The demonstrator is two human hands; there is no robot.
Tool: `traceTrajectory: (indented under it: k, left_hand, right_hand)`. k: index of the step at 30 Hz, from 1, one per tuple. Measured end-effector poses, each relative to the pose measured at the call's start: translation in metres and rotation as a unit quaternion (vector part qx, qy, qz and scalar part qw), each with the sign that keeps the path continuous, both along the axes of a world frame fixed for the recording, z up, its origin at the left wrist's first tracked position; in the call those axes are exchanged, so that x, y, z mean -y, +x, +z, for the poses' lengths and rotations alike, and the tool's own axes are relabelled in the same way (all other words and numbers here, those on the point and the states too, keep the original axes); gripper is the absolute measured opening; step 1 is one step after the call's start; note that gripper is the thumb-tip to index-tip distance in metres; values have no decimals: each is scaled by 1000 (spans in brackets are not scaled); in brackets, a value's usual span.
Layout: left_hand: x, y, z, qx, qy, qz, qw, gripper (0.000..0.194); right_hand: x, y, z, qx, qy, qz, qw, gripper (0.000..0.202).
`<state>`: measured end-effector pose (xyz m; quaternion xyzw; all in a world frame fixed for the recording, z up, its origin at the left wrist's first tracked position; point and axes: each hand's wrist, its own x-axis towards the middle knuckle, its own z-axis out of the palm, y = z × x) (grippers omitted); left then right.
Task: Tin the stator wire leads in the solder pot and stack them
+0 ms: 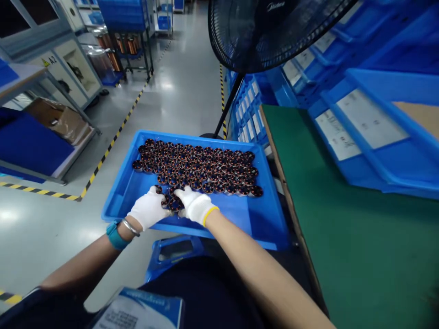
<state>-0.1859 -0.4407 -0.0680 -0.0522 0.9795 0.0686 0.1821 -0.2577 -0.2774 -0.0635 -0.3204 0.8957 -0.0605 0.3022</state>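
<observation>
Rows of small round motor stators [202,167], dark with copper-coloured windings, stand in a shallow blue tray [119,194]. Both my hands wear white gloves and are at the tray's near left part. My left hand [149,209] curls around the left side of a small cluster of stators [175,204]. From the other side my right hand [196,204] presses on the same cluster, its fingers over the top and right edge. Between them several stators sit close together, just in front of the main rows. My fingertips are partly hidden by the stators.
A black fan [270,36] stands behind the tray. On the right are a green-topped table [370,237] and blue bins [373,132] with paper labels. A blue stool [174,251] is below the tray's near edge. Machines and a shelf cart [68,169] stand left.
</observation>
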Motion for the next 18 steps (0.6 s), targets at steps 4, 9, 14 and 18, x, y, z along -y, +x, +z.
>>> traceTrajectory:
  k: [4,9,14,18]
  left_hand:
    - [16,-7,-10,39,-10,-33,999,27]
    - [50,-21,-18,29,-44,-36,998,30]
    - [77,-37,-21,-9,-66,8,998,34]
    - [73,-35,-12,-46,-56,48,996,44]
  right_hand:
    - [1,5,-14,-2,-24,-6,1000,81]
    - [-12,21,-26,-51,-123,-55,990,87]
    - [-52,36,-39,-121,-222,-188,949,80]
    - [-81,38,-50,-142,-229,-260,928,76]
